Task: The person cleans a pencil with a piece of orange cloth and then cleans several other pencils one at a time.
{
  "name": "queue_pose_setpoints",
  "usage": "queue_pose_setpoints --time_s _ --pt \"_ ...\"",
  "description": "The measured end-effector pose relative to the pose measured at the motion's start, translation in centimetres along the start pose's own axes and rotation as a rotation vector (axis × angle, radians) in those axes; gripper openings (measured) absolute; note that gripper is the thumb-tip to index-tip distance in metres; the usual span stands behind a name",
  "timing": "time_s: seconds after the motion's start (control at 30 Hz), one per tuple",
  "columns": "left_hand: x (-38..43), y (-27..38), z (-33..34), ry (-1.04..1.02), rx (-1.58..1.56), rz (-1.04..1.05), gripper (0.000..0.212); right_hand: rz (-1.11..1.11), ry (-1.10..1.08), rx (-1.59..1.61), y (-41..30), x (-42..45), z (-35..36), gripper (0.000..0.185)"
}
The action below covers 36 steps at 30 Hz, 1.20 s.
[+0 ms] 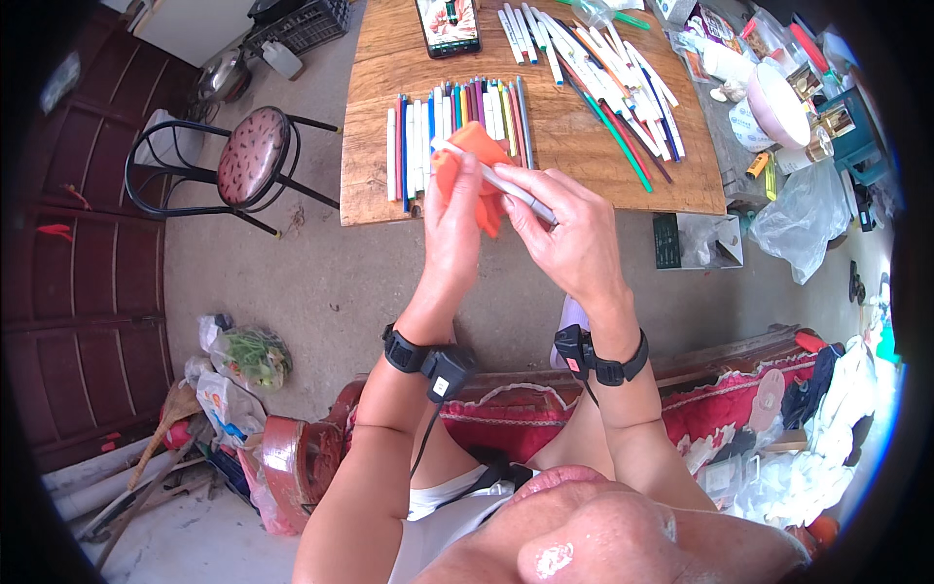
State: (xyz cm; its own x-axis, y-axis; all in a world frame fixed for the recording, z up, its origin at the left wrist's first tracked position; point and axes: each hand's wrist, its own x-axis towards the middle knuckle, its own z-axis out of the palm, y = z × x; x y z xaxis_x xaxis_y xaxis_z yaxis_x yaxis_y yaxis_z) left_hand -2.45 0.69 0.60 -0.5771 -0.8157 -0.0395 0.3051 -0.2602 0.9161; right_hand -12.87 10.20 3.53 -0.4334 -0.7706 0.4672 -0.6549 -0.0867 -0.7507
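Note:
My left hand (454, 212) holds an orange cloth (478, 142) bunched around one end of a white marker pen (514, 190). The pen slants down to the right, and my right hand (569, 226) pinches its greyish lower end between thumb and fingers. Both hands are raised at the near edge of the wooden table (613, 197). Just beyond them lies a row of pens and coloured pencils (416, 142) set side by side; the cloth and my left hand cover part of it. A loose heap of markers and pencils (606, 66) spreads to the right.
A phone (450, 29) with a lit screen stands at the table's far side. To the left is a round-seated metal chair (252, 157). A bowl (778, 106), bags and packets crowd a surface on the right. An open box (698, 241) sits below the table's right corner.

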Motion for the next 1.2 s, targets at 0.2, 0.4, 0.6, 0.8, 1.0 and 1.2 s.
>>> queue_pose_setpoints --time_s 0.2,0.4,0.6,0.8,1.0,1.2 --pt "0.3 0.6 -0.6 0.025 0.003 0.05 0.042 0.081 -0.095 0.013 -0.3 0.1 -0.2 0.021" --pt "-0.6 -0.7 1.1 -0.066 0.091 -0.014 0.03 0.084 -0.005 -0.013 0.4 0.0 0.3 0.023" --pt "-0.4 -0.4 0.9 -0.011 0.003 -0.007 0.029 0.085 0.005 -0.037 0.3 -0.1 0.2 0.023" --pt "0.4 0.9 0.4 0.144 -0.13 0.13 0.041 0.093 -0.075 -0.049 -0.5 0.1 -0.2 0.022" --pt "0.0 0.0 0.5 0.03 -0.014 0.048 0.036 0.084 -0.035 -0.035 -0.1 -0.1 0.1 0.025" --pt "-0.8 -0.5 0.7 -0.025 0.089 -0.067 0.035 0.069 0.017 -0.079 0.4 -0.1 0.2 0.023"
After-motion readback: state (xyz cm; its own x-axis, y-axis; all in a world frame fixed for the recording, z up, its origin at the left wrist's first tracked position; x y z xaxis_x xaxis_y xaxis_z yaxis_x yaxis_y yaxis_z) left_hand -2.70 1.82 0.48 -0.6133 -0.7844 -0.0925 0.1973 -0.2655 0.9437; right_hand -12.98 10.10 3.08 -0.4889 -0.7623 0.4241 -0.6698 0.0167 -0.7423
